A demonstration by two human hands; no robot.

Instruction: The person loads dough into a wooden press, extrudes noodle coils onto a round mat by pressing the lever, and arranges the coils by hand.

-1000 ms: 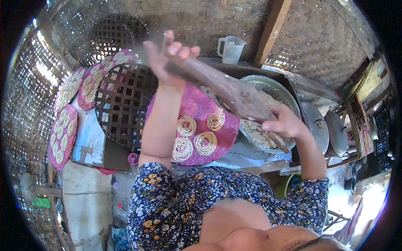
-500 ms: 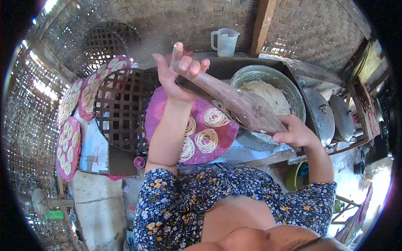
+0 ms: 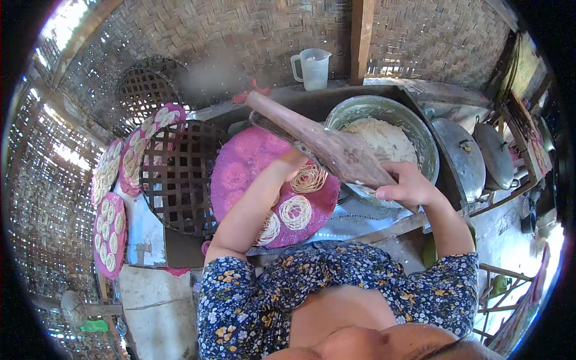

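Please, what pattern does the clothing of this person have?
Dark blue clothing with white and yellow flowers, seen in the head view.

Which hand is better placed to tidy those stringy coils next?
Probably the left hand: it is down by the coils on the pink tray, partly hidden by the wooden tool. The right hand grips that tool's end, farther off.

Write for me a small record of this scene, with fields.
Right hand: grips the near end of a wooden tool
Left hand: below the tool, partly hidden; grip cannot be told
Noodle nests: on a round pink tray
Large bowl: holds dough
Pitcher: upright near the woven wall
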